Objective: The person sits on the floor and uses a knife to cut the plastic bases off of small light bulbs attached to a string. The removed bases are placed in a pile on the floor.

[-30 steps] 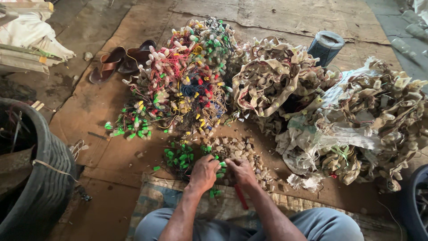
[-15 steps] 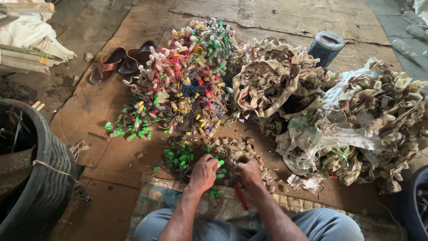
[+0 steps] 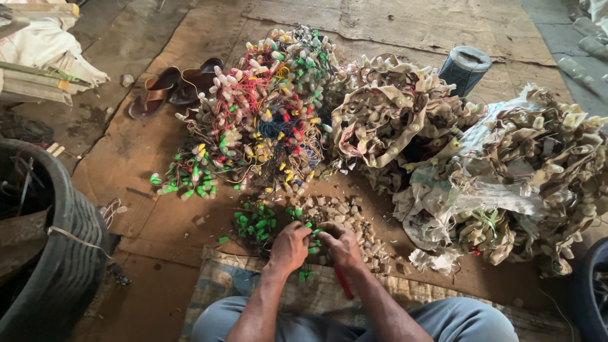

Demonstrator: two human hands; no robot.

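My left hand and my right hand meet low in the middle, knuckles up, fingers closed over a small green-capped bulb piece from the green bulb cluster. A red-handled tool runs down from under my right hand; its tip is hidden. Cut beige bulb caps lie just beyond my hands. Further out is a big tangle of coloured wires with small bulbs.
Heaps of beige bulb strings and more on white sacking fill the right. A dark roll stands behind them. Brown sandals lie far left, a black tyre-like tub at the left edge, a woven mat under my knees.
Both hands stayed at the same spot, fingers working slightly on the green piece; the view shifted a little.
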